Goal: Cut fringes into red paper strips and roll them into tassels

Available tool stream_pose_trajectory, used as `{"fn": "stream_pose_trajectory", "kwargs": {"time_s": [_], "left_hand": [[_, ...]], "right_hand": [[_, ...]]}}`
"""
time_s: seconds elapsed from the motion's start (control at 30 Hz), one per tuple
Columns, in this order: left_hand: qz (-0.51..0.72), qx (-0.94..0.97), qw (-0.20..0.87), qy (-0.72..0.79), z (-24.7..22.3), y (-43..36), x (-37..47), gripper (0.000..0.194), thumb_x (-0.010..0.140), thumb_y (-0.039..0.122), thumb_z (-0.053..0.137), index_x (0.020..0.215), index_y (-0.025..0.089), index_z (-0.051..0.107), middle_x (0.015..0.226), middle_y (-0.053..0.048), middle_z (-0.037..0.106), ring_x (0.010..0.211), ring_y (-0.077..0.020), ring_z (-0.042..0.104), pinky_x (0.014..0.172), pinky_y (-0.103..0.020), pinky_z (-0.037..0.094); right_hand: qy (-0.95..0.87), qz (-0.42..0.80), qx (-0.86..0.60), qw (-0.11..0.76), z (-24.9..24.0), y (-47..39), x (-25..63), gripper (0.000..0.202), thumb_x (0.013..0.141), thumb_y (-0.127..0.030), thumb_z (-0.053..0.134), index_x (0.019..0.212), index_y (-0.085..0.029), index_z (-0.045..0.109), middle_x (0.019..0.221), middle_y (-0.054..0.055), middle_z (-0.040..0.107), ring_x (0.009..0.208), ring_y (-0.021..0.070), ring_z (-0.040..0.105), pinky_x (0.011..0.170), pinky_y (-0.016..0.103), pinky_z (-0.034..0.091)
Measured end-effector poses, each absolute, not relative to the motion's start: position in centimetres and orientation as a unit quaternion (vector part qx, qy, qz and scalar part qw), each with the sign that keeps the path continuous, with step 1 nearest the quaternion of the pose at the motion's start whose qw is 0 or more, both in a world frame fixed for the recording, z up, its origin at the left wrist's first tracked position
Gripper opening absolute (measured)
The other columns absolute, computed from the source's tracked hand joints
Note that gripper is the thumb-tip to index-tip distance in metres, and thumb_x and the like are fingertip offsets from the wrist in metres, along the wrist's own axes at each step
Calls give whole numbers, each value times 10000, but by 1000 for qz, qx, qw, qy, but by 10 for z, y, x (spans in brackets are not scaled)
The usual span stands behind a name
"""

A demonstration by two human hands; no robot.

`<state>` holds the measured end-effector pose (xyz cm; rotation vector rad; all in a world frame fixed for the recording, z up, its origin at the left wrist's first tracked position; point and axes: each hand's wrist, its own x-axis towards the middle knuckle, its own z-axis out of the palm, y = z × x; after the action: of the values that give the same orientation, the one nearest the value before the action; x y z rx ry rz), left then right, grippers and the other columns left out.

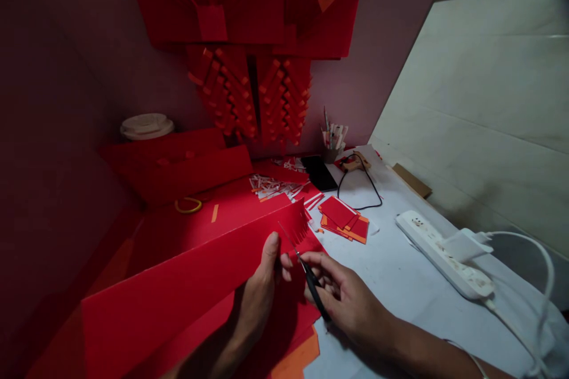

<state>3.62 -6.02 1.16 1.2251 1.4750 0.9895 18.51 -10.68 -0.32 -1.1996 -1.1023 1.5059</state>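
A long folded sheet of red paper [178, 272] stands across the front of the view, its right end fringed with thin slits. My left hand [262, 284] is closed on the paper near that end, with the thumb on the near face. In my right hand [342, 293] are scissors with black handles [315, 290]. Their narrow blades point up and left, against the paper just beside the slits and close to my left thumb.
Red and orange cards [344, 219] lie beyond my right hand, near a black phone [319, 173], paper scraps [275, 185] and a pen cup [331, 151]. A white power strip [444, 254] with cables lies at right. Yellow-handled scissors [188, 206] lie at left. Red paper decorations [249, 6] hang behind.
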Motion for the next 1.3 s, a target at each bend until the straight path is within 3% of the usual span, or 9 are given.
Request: {"fn": "stream_pose_trajectory", "kwargs": {"time_s": [0.3, 0.73, 1.03, 1.3], "left_hand": [[405, 512, 465, 598, 12, -61, 36, 557, 890, 588, 458, 451, 260, 557, 501, 2, 600, 538, -208, 583, 890, -347, 427], [417, 516, 456, 593, 9, -60, 36, 546, 885, 601, 468, 460, 268, 556, 516, -5, 610, 563, -222, 588, 924, -377, 426], [414, 492, 474, 602, 16, -60, 40, 555, 892, 574, 470, 436, 264, 539, 500, 2, 593, 545, -204, 581, 857, -341, 461], [413, 520, 441, 604, 15, -62, 40, 567, 879, 614, 446, 429, 281, 539, 483, -18, 633, 526, -232, 624, 864, -401, 501]], "right_hand": [[-462, 600, -488, 435, -7, -108, 187, 318, 852, -279, 681, 1158, -214, 622, 924, 32, 634, 864, 194, 579, 833, 349, 457], [-449, 605, -486, 443, -9, -108, 185, 333, 831, -297, 697, 1142, -201, 625, 887, 15, 601, 833, 180, 557, 802, 326, 452], [-436, 616, -486, 442, -9, -109, 185, 352, 829, -315, 700, 1149, -188, 629, 881, 10, 602, 775, 158, 542, 772, 310, 465], [-443, 606, -492, 441, -9, -108, 187, 350, 840, -319, 722, 1163, -210, 643, 884, 13, 638, 826, 174, 592, 778, 295, 479]]}}
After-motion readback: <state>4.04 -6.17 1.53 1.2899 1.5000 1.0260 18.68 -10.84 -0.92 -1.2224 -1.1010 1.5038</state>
